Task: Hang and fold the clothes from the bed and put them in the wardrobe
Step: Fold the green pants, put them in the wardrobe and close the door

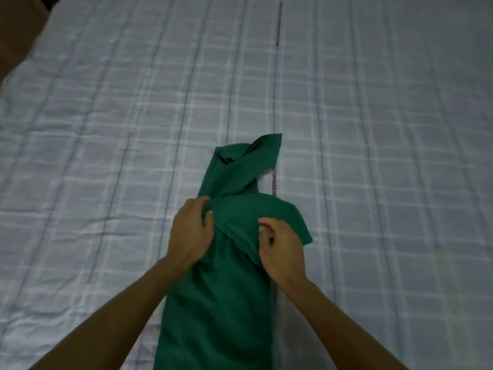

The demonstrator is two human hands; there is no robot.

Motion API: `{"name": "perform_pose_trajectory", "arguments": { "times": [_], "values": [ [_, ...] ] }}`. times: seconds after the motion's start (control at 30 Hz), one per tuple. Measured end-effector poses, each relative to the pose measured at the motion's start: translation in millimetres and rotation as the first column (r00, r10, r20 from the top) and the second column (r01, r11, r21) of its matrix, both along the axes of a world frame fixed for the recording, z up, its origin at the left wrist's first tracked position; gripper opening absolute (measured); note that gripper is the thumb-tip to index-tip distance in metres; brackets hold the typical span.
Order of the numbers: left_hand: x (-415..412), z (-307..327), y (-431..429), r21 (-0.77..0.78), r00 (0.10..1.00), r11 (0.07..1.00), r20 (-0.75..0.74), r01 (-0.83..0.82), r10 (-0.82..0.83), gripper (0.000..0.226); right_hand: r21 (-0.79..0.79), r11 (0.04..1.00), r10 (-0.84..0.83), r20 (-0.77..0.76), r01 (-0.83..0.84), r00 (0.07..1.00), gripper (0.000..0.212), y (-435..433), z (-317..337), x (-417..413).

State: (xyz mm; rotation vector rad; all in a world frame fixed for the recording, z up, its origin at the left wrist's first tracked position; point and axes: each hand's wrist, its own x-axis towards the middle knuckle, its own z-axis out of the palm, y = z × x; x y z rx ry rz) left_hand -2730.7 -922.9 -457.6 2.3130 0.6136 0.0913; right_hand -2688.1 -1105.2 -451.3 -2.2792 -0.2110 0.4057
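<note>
A dark green garment (218, 303) lies as a long narrow strip on the bed (373, 156), running from the bottom edge up to the middle. Its far end is twisted, and a sleeve flap is folded across the strip. My left hand (190, 233) grips the left edge of that folded part, thumb over the cloth. On the right side of the flap, my right hand (281, 252) pinches the cloth with curled fingers. Both forearms come in from the bottom corners.
The bed is covered with a pale blue checked quilt with long stitched seams. A brown surface (18, 28) shows at the top left corner, beyond the bed's edge. No other clothes are in view.
</note>
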Motion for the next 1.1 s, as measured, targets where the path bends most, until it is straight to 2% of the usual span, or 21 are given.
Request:
{"name": "perform_pose_trajectory", "arguments": {
  "times": [0.13,0.23,0.3,0.37,0.43,0.5,0.57,0.67,0.83,0.93,1.0,1.03,1.1],
  "values": [
    [78,-14,24,0.013,0.999,1.000,-0.029,0.023,-0.023,0.050,-0.036,0.999,0.024,0.046,-0.022,0.999,0.022,27,-20,74],
    [117,-35,36,0.095,0.990,0.988,-0.084,0.121,-0.113,0.067,-0.082,0.997,0.014,0.027,-0.011,1.000,0.015,43,-46,113],
    [135,-52,45,0.166,0.980,0.968,-0.095,0.191,-0.177,0.061,-0.061,0.998,-0.025,-0.002,0.025,1.000,0.018,52,-60,128],
    [152,-66,53,0.185,0.984,0.967,-0.034,0.177,-0.173,0.039,0.039,0.996,-0.082,-0.045,0.084,0.996,0.023,62,-67,135],
    [171,-67,60,0.119,0.992,0.990,0.091,0.075,-0.086,0.014,0.138,0.980,-0.133,-0.096,0.146,0.986,0.042,71,-69,142],
    [191,-57,69,0.014,0.981,0.999,0.191,-0.029,0.025,0.013,0.212,0.964,-0.139,-0.122,0.163,0.983,0.072,82,-69,151],
    [212,-46,83,-0.074,0.974,0.994,0.205,-0.079,0.093,0.016,0.272,0.950,-0.112,-0.154,0.151,0.982,0.080,95,-69,161],
    [232,-42,107,0.012,0.988,0.998,0.141,-0.059,0.057,0.015,0.249,0.963,-0.053,-0.212,0.106,0.976,0.074,111,-64,179],
    [230,-61,131,0.103,0.990,0.989,0.097,-0.110,0.100,0.017,0.089,0.972,-0.213,-0.053,0.218,0.976,0.040,98,-70,204],
    [231,-70,125,0.112,0.989,0.984,0.071,-0.139,0.132,0.018,0.025,0.986,-0.168,0.009,0.168,0.986,0.038,95,-74,208],
    [226,-70,122,0.167,0.982,0.969,0.088,-0.179,0.167,0.029,0.030,0.982,-0.188,0.039,0.187,0.981,0.043,97,-76,204],
    [221,-68,119,0.230,0.984,0.962,0.134,-0.148,0.120,0.033,0.048,0.977,-0.208,0.042,0.206,0.977,0.045,97,-75,201],
    [202,-62,101,0.340,0.964,0.939,0.226,0.055,-0.138,0.029,0.059,0.973,-0.225,0.058,0.221,0.973,0.045,92,-74,191]
  ]
}}
